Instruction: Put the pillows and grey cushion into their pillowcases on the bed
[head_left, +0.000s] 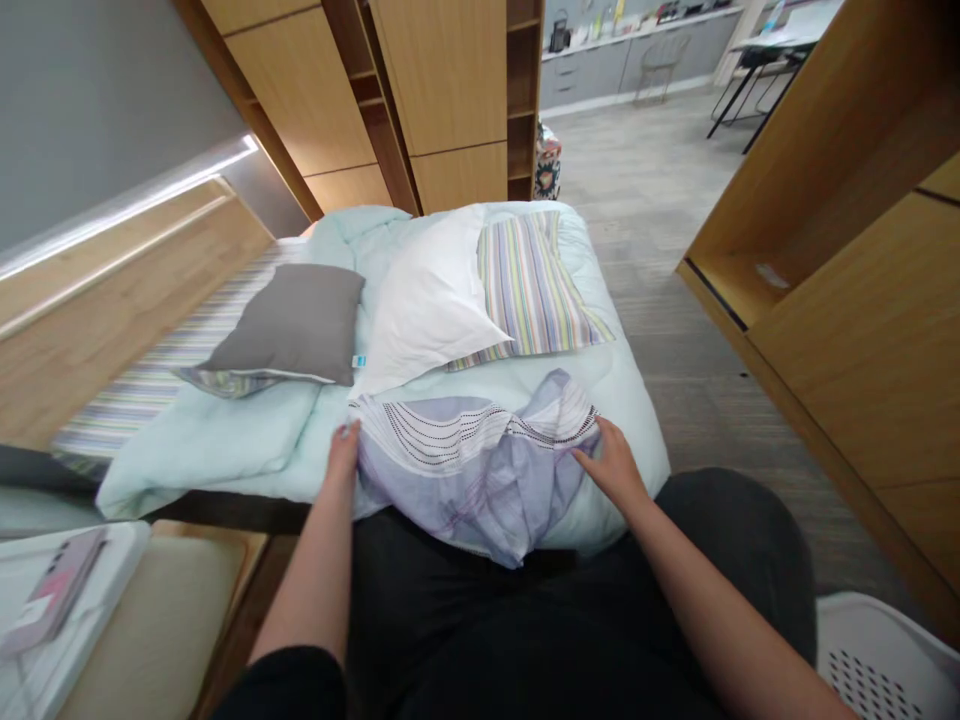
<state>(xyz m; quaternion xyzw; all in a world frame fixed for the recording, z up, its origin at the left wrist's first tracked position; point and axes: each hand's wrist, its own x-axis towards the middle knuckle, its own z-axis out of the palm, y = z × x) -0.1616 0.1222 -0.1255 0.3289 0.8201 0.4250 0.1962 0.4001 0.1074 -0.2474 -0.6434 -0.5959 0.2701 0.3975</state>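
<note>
A lavender pillowcase [480,470] with white bands and dark dotted lines hangs slack between my hands, over the near edge of the bed. My left hand [344,447] pinches its upper left corner. At the upper right corner, my right hand [615,462] grips it between thumb and fingers. The lower part droops in folds by my lap. Just beyond it, a white pillowcase [427,295] lies flat, partly covering a striped pillowcase [532,290]. To the left sits a grey cushion [289,320] with a patterned underside.
A pale mint quilt [626,400] covers the bed. Wooden cabinets [450,90] stand behind it, and another wooden cabinet [862,330] is at the right. A phone [56,590] lies on a white tray [124,560] at lower left. A white perforated basket [885,650] is at lower right.
</note>
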